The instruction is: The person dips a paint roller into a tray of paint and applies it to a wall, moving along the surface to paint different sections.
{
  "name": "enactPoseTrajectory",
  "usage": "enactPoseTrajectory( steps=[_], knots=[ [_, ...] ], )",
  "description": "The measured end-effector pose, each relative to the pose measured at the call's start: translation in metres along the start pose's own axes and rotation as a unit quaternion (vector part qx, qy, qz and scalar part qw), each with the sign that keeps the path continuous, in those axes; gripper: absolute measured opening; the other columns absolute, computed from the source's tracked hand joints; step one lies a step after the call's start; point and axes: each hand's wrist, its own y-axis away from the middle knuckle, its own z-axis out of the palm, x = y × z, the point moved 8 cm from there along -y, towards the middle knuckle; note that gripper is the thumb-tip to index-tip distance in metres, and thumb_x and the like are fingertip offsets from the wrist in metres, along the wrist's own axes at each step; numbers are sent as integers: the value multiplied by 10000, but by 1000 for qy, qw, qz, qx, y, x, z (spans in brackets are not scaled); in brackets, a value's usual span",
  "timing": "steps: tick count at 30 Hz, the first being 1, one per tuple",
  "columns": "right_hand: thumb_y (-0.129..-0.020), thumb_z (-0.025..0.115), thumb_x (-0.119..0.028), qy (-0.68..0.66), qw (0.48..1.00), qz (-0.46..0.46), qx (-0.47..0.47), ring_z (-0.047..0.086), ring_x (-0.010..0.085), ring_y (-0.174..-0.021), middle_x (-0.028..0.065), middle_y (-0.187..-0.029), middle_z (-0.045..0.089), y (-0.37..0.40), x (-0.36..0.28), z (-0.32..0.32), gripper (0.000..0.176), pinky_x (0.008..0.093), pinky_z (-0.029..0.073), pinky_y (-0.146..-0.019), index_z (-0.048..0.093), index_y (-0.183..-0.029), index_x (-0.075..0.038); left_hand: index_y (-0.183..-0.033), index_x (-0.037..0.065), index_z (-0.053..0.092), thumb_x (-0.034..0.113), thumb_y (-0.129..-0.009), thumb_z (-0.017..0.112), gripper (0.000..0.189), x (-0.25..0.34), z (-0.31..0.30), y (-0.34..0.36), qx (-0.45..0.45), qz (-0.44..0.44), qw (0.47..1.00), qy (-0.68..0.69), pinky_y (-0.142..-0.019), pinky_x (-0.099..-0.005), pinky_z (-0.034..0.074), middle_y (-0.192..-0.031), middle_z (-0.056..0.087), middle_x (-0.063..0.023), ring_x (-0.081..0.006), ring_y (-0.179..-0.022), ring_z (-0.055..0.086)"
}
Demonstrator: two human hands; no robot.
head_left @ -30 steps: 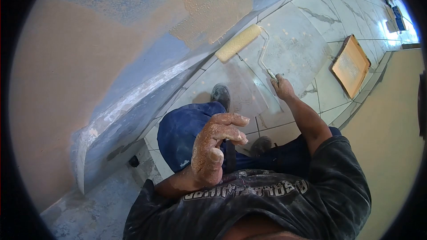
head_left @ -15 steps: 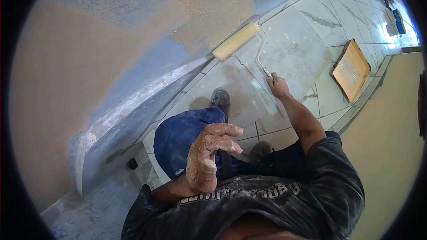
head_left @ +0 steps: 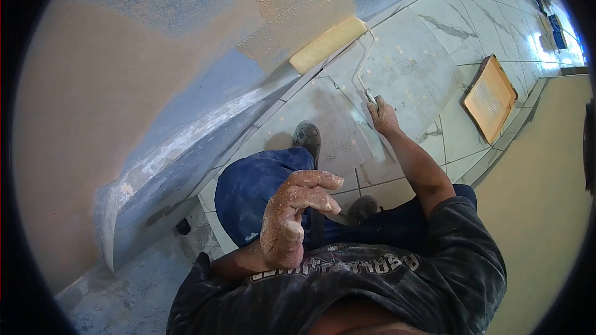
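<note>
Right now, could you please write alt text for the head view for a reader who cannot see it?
The right hand holds a paint roller against the wall; the paint-speckled left hand is empty. A paint tray lies on the tiled floor.

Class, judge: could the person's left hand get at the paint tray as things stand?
Probably not: the left hand hangs by the chest, and the paint tray lies far off beyond the right arm.

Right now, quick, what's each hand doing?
Left hand: open, empty, fingers loosely curled.
Right hand: closed around the handle of the paint roller.
</note>
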Motion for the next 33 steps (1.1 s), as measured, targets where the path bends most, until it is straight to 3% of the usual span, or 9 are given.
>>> enactPoseTrajectory(
  steps=[15,33],
  knots=[
    [-951,530,-324,-61,992,-79,77,574,512,-744,293,-721,583,-10,-68,-51,313,563,422,-641,472,-982,-18,-1095,-2,547,535,-1008,303,596,3,11,-3,-10,28,999,-21,-829,-339,499,-1237,509,-226,-194,-926,600],
    [-941,544,-257,-69,959,-207,180,578,514,-736,292,-711,582,0,-234,-210,260,559,424,-620,475,-989,-11,-1074,21,568,488,-1020,350,518,8,-3,-18,66,74,992,-79,-768,-296,454,-1183,553,-144,-147,-851,572]
  ],
)
